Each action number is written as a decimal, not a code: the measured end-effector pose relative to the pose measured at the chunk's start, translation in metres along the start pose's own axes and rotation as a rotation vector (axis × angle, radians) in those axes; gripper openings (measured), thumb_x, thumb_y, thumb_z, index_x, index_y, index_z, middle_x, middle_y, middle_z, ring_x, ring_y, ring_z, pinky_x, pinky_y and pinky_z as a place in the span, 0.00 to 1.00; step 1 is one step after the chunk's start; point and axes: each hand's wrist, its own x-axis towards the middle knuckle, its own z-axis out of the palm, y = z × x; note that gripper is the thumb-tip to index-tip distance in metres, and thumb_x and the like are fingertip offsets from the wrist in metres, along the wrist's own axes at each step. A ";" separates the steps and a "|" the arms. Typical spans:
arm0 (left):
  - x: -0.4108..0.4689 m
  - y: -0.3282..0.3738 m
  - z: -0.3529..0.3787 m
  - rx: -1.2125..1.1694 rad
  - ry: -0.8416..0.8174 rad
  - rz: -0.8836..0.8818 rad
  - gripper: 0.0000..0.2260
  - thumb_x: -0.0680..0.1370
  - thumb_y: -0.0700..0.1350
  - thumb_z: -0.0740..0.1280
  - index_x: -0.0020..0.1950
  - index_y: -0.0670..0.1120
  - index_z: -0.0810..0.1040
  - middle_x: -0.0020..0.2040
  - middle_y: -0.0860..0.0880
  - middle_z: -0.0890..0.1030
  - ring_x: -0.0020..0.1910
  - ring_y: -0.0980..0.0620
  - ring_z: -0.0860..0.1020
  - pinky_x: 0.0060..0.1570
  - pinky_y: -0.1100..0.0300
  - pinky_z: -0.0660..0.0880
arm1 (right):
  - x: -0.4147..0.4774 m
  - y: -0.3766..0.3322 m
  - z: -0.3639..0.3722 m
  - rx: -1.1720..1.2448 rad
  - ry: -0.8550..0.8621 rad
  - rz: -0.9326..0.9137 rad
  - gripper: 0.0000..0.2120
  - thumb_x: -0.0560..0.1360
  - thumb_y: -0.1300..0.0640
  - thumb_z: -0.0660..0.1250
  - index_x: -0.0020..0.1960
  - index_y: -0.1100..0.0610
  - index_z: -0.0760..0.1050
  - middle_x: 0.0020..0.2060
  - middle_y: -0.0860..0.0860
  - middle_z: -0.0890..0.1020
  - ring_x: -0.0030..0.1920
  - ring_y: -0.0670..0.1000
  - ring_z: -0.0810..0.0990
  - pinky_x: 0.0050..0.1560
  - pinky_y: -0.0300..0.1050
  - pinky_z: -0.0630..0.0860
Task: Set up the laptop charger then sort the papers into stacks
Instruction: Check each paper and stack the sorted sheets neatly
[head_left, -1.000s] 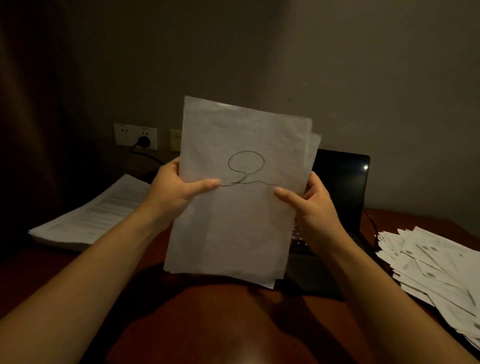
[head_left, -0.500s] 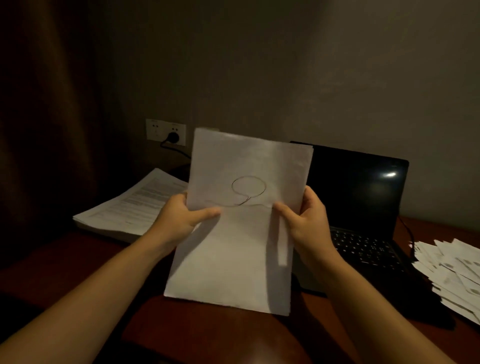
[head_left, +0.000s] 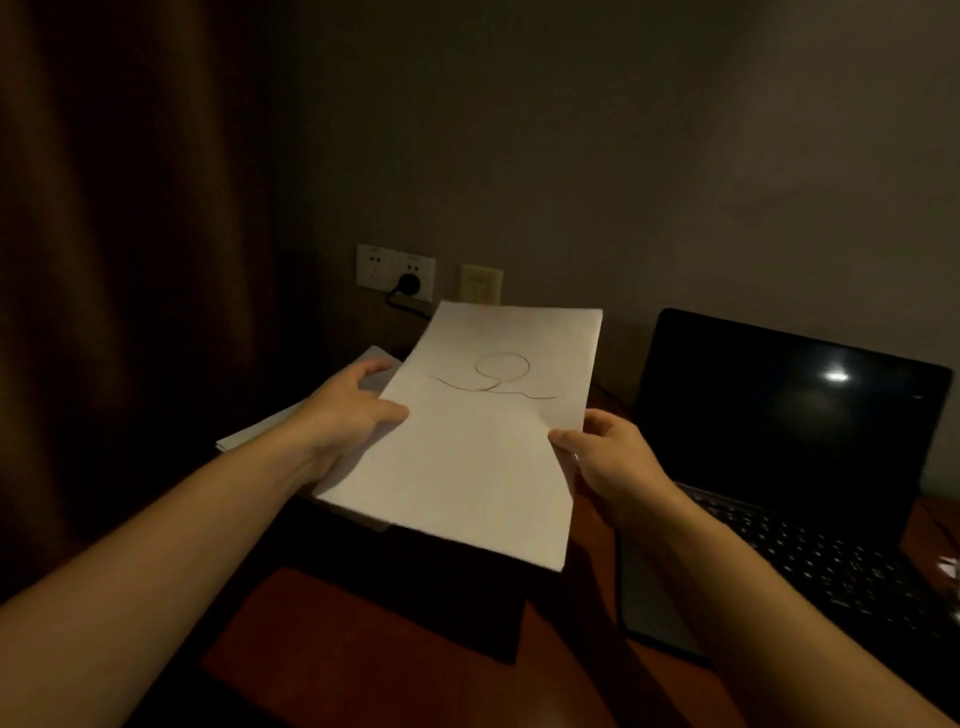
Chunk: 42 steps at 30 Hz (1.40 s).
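Fingers (head_left: 390, 411) of left hand (head_left: 340, 418) and right hand (head_left: 618, 467) around paper sheets (head_left: 467, 467)

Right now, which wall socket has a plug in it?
The middle socket, holding the black plug; the white socket left of it and the beige plate right of it hold nothing.

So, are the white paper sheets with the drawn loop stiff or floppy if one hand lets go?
Probably floppy: the white paper sheets look thin, with left hand and right hand each pinching a side. Likely light; offset lower edges suggest they slide.
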 end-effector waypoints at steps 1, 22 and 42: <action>0.004 -0.001 -0.007 0.032 -0.001 -0.028 0.30 0.77 0.39 0.71 0.76 0.56 0.65 0.57 0.47 0.79 0.50 0.45 0.81 0.43 0.54 0.79 | 0.005 0.000 0.008 0.018 0.001 0.038 0.07 0.81 0.62 0.66 0.58 0.57 0.75 0.51 0.53 0.83 0.47 0.54 0.85 0.42 0.46 0.83; 0.104 -0.076 -0.100 0.684 -0.021 0.110 0.19 0.82 0.43 0.65 0.73 0.53 0.72 0.75 0.51 0.70 0.73 0.49 0.68 0.67 0.59 0.66 | 0.078 0.038 0.142 -1.284 -0.074 -0.508 0.16 0.83 0.49 0.57 0.68 0.55 0.66 0.40 0.52 0.80 0.36 0.54 0.81 0.35 0.49 0.81; 0.043 -0.006 0.042 1.110 -0.272 0.417 0.36 0.81 0.55 0.65 0.83 0.52 0.48 0.82 0.47 0.45 0.81 0.48 0.48 0.76 0.54 0.53 | 0.033 0.022 0.003 -1.550 -0.152 0.051 0.35 0.81 0.33 0.49 0.81 0.52 0.54 0.79 0.59 0.60 0.79 0.65 0.51 0.76 0.67 0.54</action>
